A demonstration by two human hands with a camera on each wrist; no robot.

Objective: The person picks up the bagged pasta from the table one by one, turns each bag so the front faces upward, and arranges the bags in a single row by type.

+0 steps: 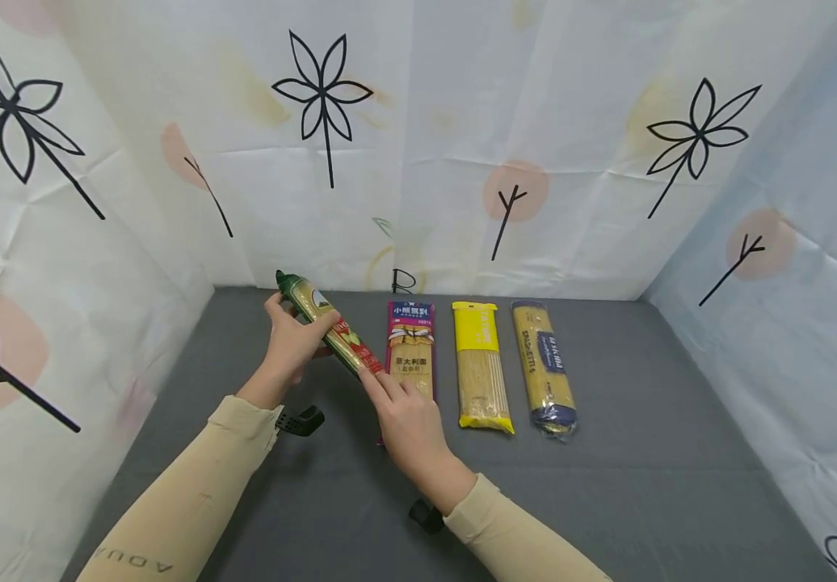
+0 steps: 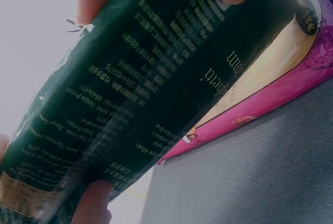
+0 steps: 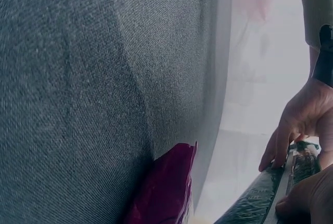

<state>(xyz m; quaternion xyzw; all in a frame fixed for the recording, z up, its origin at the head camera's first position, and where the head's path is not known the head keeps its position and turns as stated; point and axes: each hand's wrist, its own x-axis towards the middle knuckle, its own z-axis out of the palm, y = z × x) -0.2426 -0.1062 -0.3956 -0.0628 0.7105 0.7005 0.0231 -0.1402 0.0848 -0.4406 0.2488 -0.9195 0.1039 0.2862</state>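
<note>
A green-backed spaghetti packet [image 1: 341,330] is held up at a slant in the head view, its green end to the upper left and its red-labelled front facing up. My left hand [image 1: 293,338] grips it near the green end. Lower down, my right hand [image 1: 413,424] pinches the other end. The left wrist view shows the packet's dark green printed back [image 2: 135,83] with fingertips along its edges. Beneath and to the right lies a pink-and-purple spaghetti packet [image 1: 411,347], partly covered by my right hand. In the right wrist view, my right thumb lies on the green packet [image 3: 257,198].
On the grey cloth-covered table [image 1: 644,501], a yellow noodle packet [image 1: 482,368] and a blue-labelled spaghetti packet [image 1: 544,364] lie side by side right of the pink one. White patterned cloth [image 1: 433,121] walls the table at the back and sides.
</note>
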